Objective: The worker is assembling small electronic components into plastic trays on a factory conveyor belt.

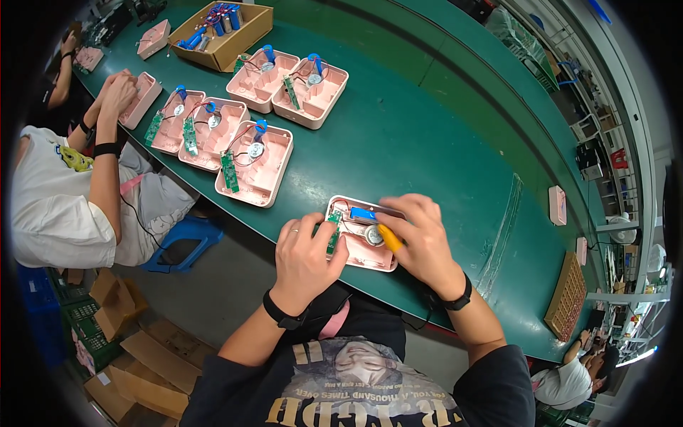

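Both hands over an open pink case at the green counter's near edge

The left hand curls over the green circuit board at the case's left end, pinching or merely resting, I cannot tell; the right hand, fingers bent and partly blurred, is by the blue battery and round silver part, a yellow piece at its thumb, its grip unclear

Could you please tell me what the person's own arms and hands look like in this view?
Both forearms are bare below short black sleeves. The left hand has a ring on one finger, and no glove. A plain black band circles each wrist: the left wristband and the right wristband.
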{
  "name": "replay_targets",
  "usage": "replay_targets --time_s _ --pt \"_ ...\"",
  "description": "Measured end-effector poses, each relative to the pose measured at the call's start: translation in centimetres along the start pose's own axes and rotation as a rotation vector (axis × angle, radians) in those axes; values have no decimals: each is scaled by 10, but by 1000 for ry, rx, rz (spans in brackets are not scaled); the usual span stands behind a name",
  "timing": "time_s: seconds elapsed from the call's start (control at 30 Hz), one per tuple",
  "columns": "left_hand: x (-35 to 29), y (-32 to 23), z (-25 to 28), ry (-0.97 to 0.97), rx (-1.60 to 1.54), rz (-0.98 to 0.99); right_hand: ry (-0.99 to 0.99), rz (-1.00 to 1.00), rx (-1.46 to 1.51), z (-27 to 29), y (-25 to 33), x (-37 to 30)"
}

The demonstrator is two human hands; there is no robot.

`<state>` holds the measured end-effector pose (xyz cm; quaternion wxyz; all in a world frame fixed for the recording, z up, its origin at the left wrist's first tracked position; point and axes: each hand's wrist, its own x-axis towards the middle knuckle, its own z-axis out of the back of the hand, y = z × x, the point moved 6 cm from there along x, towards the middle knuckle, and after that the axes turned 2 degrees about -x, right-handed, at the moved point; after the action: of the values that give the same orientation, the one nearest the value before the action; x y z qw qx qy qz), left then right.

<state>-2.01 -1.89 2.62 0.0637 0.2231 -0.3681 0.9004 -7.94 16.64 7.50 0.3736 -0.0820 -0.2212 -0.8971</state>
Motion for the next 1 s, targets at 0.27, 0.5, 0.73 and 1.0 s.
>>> replay_targets --time_s 0.27,0.5,0.73,1.0 --pt "-1 -1 -1 4 -20 0 107 -111 44 4 -9 -31" --pt "-2 3 -2 36 -16 32 238 -61 88 -2 -8 -27" --pt "10 25 38 -149 71 189 193 -208 101 -10 -7 -32" --pt "4 58 60 -76 321 227 -52 -427 -131 70 -146 15"
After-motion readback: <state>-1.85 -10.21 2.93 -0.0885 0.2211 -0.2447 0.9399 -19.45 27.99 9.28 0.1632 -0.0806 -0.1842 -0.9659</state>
